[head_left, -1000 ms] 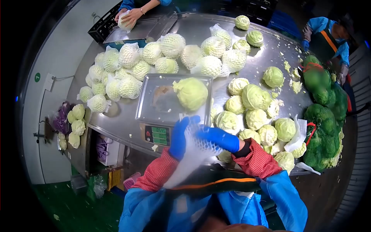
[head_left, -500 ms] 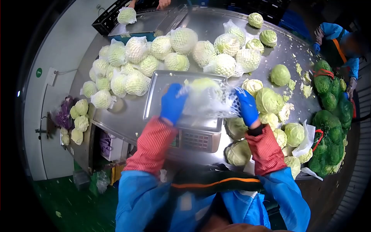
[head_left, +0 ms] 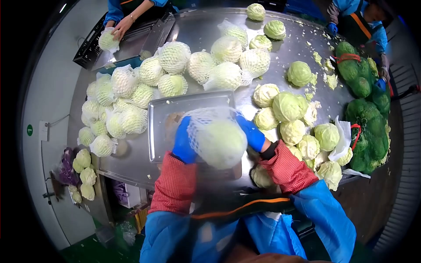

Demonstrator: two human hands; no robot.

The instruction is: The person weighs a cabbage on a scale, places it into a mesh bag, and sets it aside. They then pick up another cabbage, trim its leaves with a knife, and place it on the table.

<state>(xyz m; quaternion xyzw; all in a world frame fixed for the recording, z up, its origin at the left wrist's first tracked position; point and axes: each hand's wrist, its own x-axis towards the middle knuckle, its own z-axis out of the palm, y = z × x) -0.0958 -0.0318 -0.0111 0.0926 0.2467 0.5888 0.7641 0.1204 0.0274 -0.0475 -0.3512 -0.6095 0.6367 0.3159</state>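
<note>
A pale green cabbage (head_left: pixel 223 144) hangs in front of me, partly inside a white foam net (head_left: pixel 199 127); motion blurs it. My left hand (head_left: pixel 184 142), in a blue glove, is closed on the net's left side. My right hand (head_left: pixel 253 133), also blue-gloved, grips the net and cabbage from the right, its fingertips partly hidden. Beneath and behind them is the metal tray (head_left: pixel 158 118) of a weighing scale, mostly covered by my hands and the cabbage. To the right of my right hand lie several unwrapped cabbages (head_left: pixel 287 107).
Netted cabbages (head_left: pixel 131 120) are heaped left and behind the scale. Green mesh sacks (head_left: pixel 366 127) stand at the right edge beside leaf scraps. One co-worker's hands (head_left: pixel 123 28) hold a netted cabbage by a black crate (head_left: pixel 90 50); another person (head_left: pixel 364 22) stands at the sacks.
The cabbage and net have come up off the scale tray towards me, between both hands. My view has shifted, and the far-left co-worker's hands now hold a netted cabbage.
</note>
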